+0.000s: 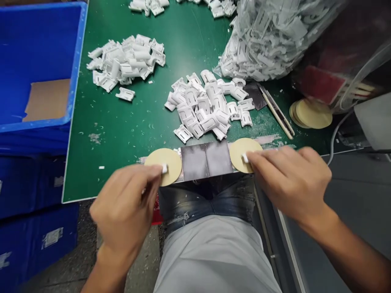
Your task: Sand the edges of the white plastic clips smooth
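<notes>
My left hand (126,199) is closed in a pinch on a small white plastic part (164,168), held over a round beige disc (172,160). On the other side, my right hand (291,179) pinches another small white plastic part (244,158) above a second beige disc (244,145). Most of each part is hidden by my fingers. Between the discs lie two dark grey, sandpaper-like squares (195,162), dusted with white, along the table's front edge. Just behind them is a pile of curved white plastic parts (204,106).
A second pile of white parts (125,61) lies farther left on the green table (106,118). At the back right stands a clear bag of parts (259,44). Tweezers (276,112) and stacked beige discs (314,114) lie at right. A blue bin (69,118) adjoins the left edge.
</notes>
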